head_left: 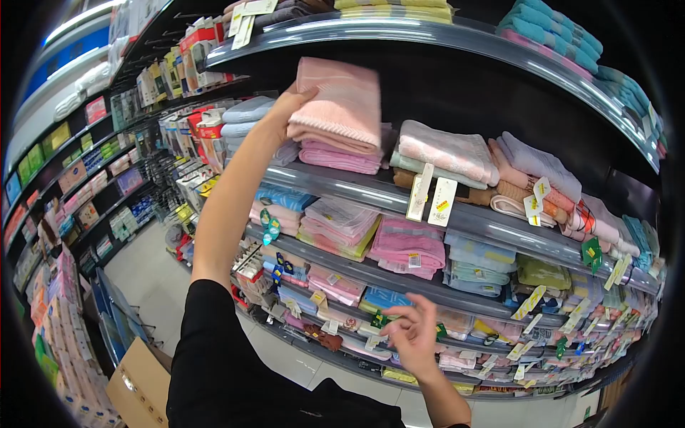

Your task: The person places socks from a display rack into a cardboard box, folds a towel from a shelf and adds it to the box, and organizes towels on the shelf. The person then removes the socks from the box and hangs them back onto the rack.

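My left hand [291,107] is closed on the left edge of a folded light pink towel [338,100], thumb on its front face. The pink towel is raised just above a stack of pinker folded towels [339,155] on the upper middle shelf; whether they touch is unclear. Lower down, in front of the shelves, my right hand [414,334] hovers with its fingers loosely bent and apart, holding nothing. Beside the pink stack lie a folded white-and-pink towel [446,151] and, to the left, light blue towels [246,120].
Paper price tags [442,202] hang from the shelf edge [371,191]. Teal towels [553,36] sit on the top shelf at right. Packaged goods [200,50] hang at left. An aisle floor [160,285] and a cardboard box [141,385] are at lower left.
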### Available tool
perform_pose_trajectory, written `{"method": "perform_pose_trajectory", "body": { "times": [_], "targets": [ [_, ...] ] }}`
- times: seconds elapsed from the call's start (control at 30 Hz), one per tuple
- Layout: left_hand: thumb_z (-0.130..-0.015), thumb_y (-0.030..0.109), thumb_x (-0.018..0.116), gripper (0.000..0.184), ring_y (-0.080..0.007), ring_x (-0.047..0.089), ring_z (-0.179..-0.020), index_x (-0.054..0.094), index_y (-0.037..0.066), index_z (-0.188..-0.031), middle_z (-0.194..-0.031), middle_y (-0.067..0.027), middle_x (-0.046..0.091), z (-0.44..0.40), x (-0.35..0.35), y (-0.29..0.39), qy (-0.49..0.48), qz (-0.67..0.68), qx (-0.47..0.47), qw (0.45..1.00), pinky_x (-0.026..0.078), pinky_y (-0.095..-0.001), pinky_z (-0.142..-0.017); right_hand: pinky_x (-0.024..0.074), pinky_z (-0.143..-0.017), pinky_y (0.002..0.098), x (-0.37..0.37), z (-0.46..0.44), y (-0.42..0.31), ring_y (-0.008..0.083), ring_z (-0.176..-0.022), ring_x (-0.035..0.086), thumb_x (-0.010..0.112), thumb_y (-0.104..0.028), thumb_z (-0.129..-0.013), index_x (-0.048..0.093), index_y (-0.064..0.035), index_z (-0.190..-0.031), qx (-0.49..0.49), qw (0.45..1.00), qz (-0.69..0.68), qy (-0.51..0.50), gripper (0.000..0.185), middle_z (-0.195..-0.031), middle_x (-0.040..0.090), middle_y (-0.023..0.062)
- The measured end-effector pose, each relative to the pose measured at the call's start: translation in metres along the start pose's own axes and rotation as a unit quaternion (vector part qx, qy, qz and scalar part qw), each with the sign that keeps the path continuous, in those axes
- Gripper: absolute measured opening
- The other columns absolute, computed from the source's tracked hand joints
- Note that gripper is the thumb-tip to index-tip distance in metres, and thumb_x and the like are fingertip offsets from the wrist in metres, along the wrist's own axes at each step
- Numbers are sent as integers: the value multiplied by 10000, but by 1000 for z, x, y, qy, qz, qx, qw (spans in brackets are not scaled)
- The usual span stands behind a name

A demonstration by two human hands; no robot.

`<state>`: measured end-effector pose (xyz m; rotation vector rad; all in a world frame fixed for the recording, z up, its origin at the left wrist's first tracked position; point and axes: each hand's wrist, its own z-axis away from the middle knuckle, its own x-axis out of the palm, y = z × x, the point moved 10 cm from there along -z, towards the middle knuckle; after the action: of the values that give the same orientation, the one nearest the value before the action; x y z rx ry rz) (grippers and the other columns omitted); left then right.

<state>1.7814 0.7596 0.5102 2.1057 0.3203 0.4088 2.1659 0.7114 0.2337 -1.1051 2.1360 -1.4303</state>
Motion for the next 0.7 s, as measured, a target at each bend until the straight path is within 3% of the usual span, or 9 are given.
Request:
{"method": "perform_pose_trajectory", "body": {
  "times": [0.17,0.2,0.3,0.37,0.4,0.5,0.53,0.67,0.7],
  "targets": [
    [-968,91,573,336,-243,678,-929,516,70,-1299,-1114,-123,649,-83,-27,-24,-26,12,-20,999,594,-351,-751,525,-664,247,16,9,20,165,-838,656,623,15,-882,291,-65,-1389,21,996,81,-36,612,-1159,598,186],
    [-961,83,572,327,-248,671,-933,523,60,-1283,-1091,-122,648,-92,-15,-7,-150,-177,159,960,585,-351,-749,524,-682,245,15,11,23,157,-843,651,630,10,-883,323,-59,-1373,30,995,90,-26,583,-1164,602,177],
    [-902,143,668,499,-219,646,-1023,478,18,-1347,-1215,-124,615,-105,-16,-54,-302,-100,-11,948,547,-298,-818,488,-652,219,12,15,35,119,-855,624,670,-35,-889,373,-29,-1350,71,995,74,-2,549,-1176,610,145],
    [-794,193,771,675,-226,637,-1047,463,16,-1367,-1225,-144,615,-96,-40,-68,-22,-381,-95,919,526,-348,-866,494,-639,225,13,17,38,122,-851,628,670,-45,-892,381,-27,-1345,70,993,95,-7,538,-1173,611,146],
    [-716,219,820,794,-265,636,-1053,446,10,-1384,-1186,-189,629,-96,-38,-65,2,-598,-87,797,493,-378,-943,500,-627,231,15,18,39,125,-846,633,671,-54,-894,389,-24,-1339,67,991,112,-16,528,-1170,612,148],
    [-712,208,814,801,-299,631,-1088,438,24,-1394,-1173,-222,635,-88,-11,-51,-1,-647,-9,762,476,-364,-974,510,-679,228,22,21,42,130,-866,636,660,-45,-898,372,-37,-1344,92,985,140,-36,531,-1174,609,146],
    [-755,227,773,721,-332,621,-1122,463,41,-1379,-1211,-232,627,-85,2,-36,7,-697,84,712,471,-366,-991,510,-679,228,23,22,43,130,-866,636,660,-45,-898,372,-37,-1344,94,985,140,-34,531,-1174,609,146],
    [-793,220,725,605,-353,605,-1149,526,74,-1346,-1278,-223,605,-43,70,0,-41,-690,191,697,469,-391,-1002,502,-654,219,23,25,46,123,-882,635,658,-58,-906,405,-37,-1321,95,982,160,-41,487,-1174,613,137],
    [-802,209,704,563,-367,600,-1147,551,86,-1330,-1284,-218,604,-34,88,-15,-157,-646,159,730,469,-398,-1002,502,-649,217,23,26,47,122,-889,637,655,-58,-908,422,-37,-1309,98,980,167,-42,464,-1172,614,134]
  ]
}}
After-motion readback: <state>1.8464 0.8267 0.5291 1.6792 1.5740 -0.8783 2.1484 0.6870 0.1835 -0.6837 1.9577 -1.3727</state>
